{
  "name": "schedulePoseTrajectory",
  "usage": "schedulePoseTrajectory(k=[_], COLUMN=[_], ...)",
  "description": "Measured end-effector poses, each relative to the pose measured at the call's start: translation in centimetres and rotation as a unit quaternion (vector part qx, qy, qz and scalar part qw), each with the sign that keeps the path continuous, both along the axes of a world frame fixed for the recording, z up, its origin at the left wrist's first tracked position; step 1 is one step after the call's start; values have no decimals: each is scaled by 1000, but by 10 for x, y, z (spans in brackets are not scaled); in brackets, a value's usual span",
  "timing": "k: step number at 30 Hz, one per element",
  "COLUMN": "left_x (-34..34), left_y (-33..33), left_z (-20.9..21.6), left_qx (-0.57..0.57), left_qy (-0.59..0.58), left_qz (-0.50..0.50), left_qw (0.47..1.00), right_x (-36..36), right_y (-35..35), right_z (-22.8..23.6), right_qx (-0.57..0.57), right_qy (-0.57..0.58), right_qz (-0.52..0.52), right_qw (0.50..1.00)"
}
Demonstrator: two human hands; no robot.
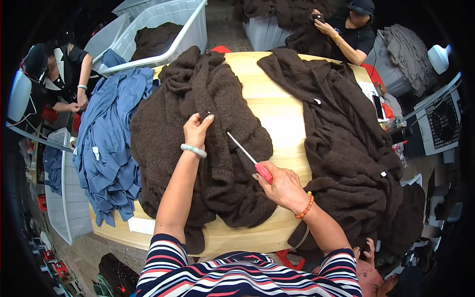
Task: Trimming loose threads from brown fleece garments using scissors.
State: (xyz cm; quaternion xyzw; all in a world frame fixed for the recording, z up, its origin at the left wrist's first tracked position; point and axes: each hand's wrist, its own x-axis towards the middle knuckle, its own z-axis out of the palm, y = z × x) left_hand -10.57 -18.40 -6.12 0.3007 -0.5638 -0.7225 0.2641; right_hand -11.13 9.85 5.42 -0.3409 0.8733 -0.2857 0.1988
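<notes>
Dark brown fuzzy knit garments (166, 136) lie heaped on the table in front of me. My left hand (197, 131) is closed on a fold of the knit near the middle of the heap, thumb and fingers pinched together. A small pale spot shows at those fingertips; I cannot make out what it is. In my right hand (286, 187) is a tool with a red handle and a thin straight metal shaft (242, 148), like a screwdriver or a hook. Its tip points up and left over the knit, a little right of my left hand.
Blue garments (111, 133) are piled at the left, and more brown knits (341, 138) cover the right of the wooden table (279, 119). White plastic tubs (193, 34) stand beyond. Two people work across the table, at far left and far right; another person's hand (369, 250) shows at lower right.
</notes>
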Motion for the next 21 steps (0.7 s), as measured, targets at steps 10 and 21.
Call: schedulePoseTrajectory(k=[10, 21], left_x=[-6, 0], left_y=[20, 17], left_z=[-4, -11], left_qx=[-64, 6], left_qy=[36, 80], left_qz=[-53, -85], left_qw=[996, 993], right_x=[-33, -37], right_y=[-43, -39], right_z=[-4, -3], right_qx=[46, 45], right_qy=[20, 15], right_qz=[-19, 4], right_qw=[999, 999])
